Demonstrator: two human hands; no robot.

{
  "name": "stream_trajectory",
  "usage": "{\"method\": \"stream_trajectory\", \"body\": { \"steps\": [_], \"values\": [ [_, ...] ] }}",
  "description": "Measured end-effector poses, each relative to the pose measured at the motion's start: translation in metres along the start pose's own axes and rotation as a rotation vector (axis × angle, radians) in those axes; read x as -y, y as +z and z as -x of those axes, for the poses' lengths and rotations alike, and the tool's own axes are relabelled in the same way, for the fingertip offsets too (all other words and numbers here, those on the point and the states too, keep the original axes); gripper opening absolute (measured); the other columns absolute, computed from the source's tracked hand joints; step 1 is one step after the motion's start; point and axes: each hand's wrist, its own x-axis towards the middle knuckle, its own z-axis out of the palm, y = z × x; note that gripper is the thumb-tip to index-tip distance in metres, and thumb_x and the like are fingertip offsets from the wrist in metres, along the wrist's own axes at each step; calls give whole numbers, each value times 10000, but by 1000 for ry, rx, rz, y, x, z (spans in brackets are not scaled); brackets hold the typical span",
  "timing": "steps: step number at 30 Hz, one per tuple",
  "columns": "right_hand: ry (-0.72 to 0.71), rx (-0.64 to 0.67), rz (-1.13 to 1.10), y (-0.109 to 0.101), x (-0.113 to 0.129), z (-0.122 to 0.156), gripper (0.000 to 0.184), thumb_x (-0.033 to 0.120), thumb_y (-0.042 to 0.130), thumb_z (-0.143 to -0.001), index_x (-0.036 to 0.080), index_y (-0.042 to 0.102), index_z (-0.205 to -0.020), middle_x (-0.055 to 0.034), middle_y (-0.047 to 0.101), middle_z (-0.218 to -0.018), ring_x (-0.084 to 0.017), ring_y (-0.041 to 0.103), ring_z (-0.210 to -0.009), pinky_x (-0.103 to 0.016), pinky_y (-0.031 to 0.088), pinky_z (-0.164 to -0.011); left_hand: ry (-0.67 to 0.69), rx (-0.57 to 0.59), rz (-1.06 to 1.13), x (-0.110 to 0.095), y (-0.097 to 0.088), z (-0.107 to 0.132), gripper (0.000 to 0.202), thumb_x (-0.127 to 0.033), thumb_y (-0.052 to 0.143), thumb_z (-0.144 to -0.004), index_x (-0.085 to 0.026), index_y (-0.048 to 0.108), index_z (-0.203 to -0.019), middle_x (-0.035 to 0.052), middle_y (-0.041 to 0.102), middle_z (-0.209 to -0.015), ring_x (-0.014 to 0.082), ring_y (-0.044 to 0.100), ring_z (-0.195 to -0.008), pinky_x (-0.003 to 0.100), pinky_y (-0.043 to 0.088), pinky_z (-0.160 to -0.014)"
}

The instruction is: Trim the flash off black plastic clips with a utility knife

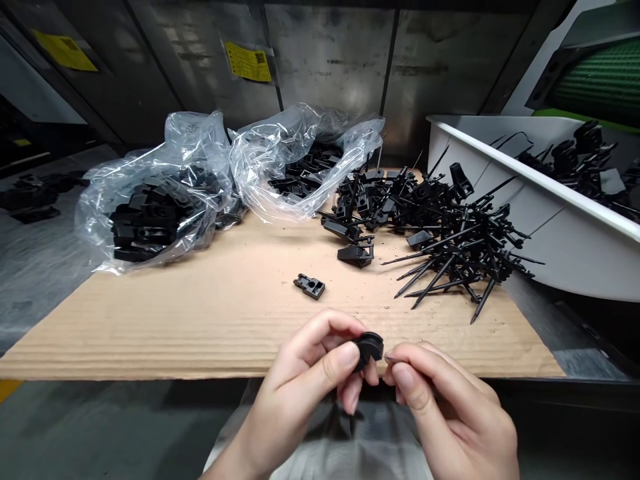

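Note:
Between the thumb and fingers of my left hand [310,380] is a small black plastic part [369,348] with a rounded end, held over the cardboard's front edge. Close to its right side, my right hand [445,407] is closed in a pinch. A small dark tip [393,360] shows at those fingertips, too little of it to name. On the cardboard [200,313], just beyond my hands, lies a single flat black plastic piece [310,286] with a hole in it.
Two clear plastic bags [95,220] of black parts stand at the back. A heap of black moulded parts with thin runners [450,247] covers the right side. Beside it is a white bin [565,253] holding more. A metal wall [330,67] closes off the back.

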Motion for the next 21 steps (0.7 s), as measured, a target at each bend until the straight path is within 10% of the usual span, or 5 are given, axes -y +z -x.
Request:
{"method": "stream_trajectory", "body": {
  "steps": [7, 21],
  "values": [
    [-220, -4, 286, -14, 0, -1, 199, 22, 594, -777, 165, 611, -915, -23, 663, -755, -102, 638, -662, -183, 510, -616, 174, -52, -403, 4, -2, 4, 148, -325, 531, -900, -249, 656, -885, -50, 558, -640, 82, 505, -610, 139, 395, -575],
    [-123, -187, 304, 13, 1, 13, 249, 20, 580, -800, 209, 632, -955, -19, 676, -758, -148, 642, -659, -259, 518, -616, 215, -35, -461, 7, 0, 5, 126, -289, 474, -933, -273, 598, -926, -64, 571, -727, 85, 546, -659, 142, 437, -618]
  ]
}}
